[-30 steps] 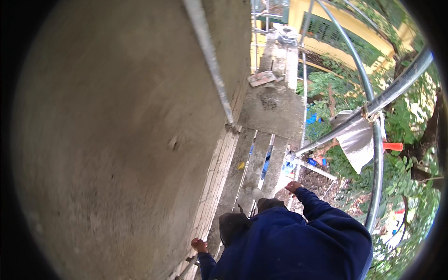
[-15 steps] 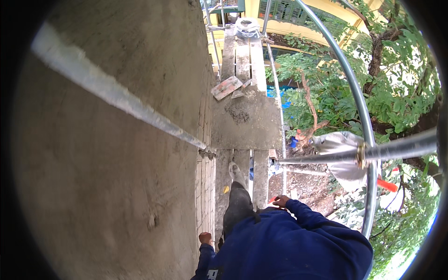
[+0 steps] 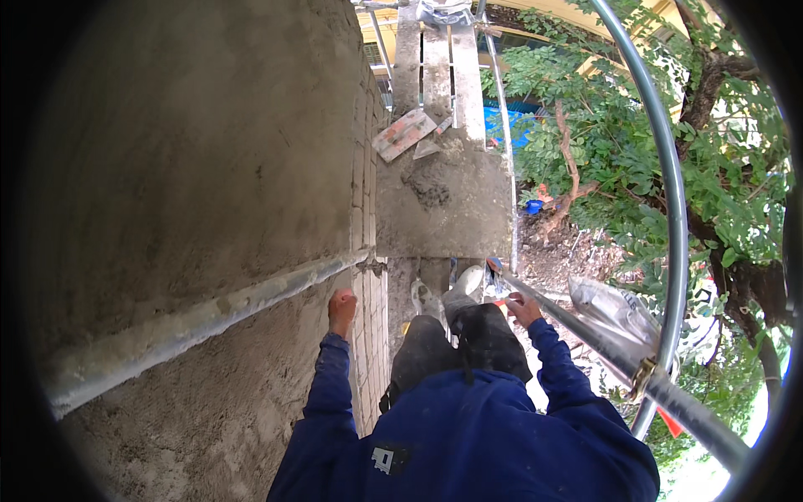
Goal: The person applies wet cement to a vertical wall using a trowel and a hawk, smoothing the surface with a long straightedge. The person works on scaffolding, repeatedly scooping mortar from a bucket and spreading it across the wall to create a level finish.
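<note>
The grey board [image 3: 477, 222], square and gritty, bears a dark, lumpy heap of wet mortar [image 3: 428, 184] near its middle. On the board's far edge lie a rectangular float [image 3: 405, 134], its face worn to patchy red and grey, and just beside it a small trowel [image 3: 427, 149] with a pointed, mortar-caked blade. Well beyond the board, a rounded bundle in whitish plastic [image 3: 445, 12] sits on the long, rough planks [image 3: 435, 71]; it is cut by the upper edge, and what it contains cannot be told. Nearer than the board and to its left, the left hand [image 3: 341, 311] is curled into a fist, close to a mortar-smeared pole [image 3: 209, 321] that slants down-left from beside the board's near left corner. Nearer than the board and to its right, the right hand [image 3: 524, 309] has bent fingers; whether they grip anything cannot be told. It is near a smooth metal tube [image 3: 686, 407], which runs from by the board's near right corner toward a brassy clamp [image 3: 642, 378]. Left of the board stand a narrow strip of pale bricks [image 3: 370, 360] and a coarse, grey-brown plastered wall [image 3: 184, 167]. Right of it, leafy branches [image 3: 602, 142] spread behind a curved, shiny pipe [image 3: 673, 184].
</note>
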A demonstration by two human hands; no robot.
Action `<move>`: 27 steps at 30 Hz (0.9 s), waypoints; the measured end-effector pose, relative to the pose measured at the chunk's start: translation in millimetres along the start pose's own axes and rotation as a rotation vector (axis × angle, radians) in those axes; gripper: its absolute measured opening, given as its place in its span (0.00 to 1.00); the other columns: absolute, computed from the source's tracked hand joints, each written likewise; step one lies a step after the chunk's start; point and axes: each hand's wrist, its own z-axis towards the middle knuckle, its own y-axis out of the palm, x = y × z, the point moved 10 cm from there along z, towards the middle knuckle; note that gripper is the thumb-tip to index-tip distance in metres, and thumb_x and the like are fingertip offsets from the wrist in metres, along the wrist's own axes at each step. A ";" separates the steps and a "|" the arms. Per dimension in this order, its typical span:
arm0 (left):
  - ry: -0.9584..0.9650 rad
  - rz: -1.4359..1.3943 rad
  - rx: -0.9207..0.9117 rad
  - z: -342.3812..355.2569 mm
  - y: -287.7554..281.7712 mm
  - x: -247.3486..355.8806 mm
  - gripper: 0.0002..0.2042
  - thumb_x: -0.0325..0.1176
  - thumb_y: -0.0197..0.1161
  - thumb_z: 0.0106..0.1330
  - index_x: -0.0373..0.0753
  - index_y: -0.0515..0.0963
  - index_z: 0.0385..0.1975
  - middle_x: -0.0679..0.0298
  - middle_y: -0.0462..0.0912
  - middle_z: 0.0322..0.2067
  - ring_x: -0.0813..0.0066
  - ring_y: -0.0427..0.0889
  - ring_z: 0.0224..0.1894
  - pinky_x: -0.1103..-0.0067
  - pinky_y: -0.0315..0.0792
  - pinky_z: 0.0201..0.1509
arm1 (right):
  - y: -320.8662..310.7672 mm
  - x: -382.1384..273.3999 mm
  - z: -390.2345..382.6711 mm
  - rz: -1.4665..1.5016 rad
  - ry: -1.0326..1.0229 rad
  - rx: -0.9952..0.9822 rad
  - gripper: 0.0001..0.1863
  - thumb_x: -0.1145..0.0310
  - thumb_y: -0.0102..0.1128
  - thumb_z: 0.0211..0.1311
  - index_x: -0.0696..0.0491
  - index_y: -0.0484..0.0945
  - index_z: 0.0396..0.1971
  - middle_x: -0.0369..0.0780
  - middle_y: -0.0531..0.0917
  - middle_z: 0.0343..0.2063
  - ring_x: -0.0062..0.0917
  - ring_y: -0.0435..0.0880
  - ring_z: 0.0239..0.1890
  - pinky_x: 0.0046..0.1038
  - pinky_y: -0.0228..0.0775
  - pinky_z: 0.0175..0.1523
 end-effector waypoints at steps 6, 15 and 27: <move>0.088 -0.018 -0.005 92.0 36.5 84.9 0.15 0.35 0.57 0.55 0.33 0.80 0.39 0.56 0.84 0.35 0.66 0.81 0.38 0.75 0.74 0.43 | 2.1 1.9 93.1 -0.051 -0.003 -0.028 0.26 0.60 0.62 0.55 0.61 0.72 0.50 0.43 0.82 0.32 0.23 0.81 0.27 0.26 0.74 0.31; 0.331 0.364 -0.134 387.4 258.8 121.7 0.13 0.38 0.50 0.63 0.36 0.77 0.31 0.45 0.80 0.34 0.45 0.79 0.39 0.61 0.71 0.37 | 36.7 65.8 308.9 0.132 -0.004 0.061 0.26 0.60 0.62 0.56 0.61 0.72 0.50 0.42 0.82 0.32 0.23 0.82 0.32 0.25 0.74 0.36; 0.520 0.650 0.240 717.5 441.9 207.7 0.21 0.35 0.59 0.55 0.41 0.70 0.51 0.53 0.76 0.50 0.52 0.74 0.54 0.63 0.68 0.56 | -29.8 16.9 485.7 0.044 -0.226 0.089 0.22 0.68 0.59 0.60 0.59 0.71 0.53 0.42 0.79 0.41 0.24 0.78 0.45 0.25 0.71 0.50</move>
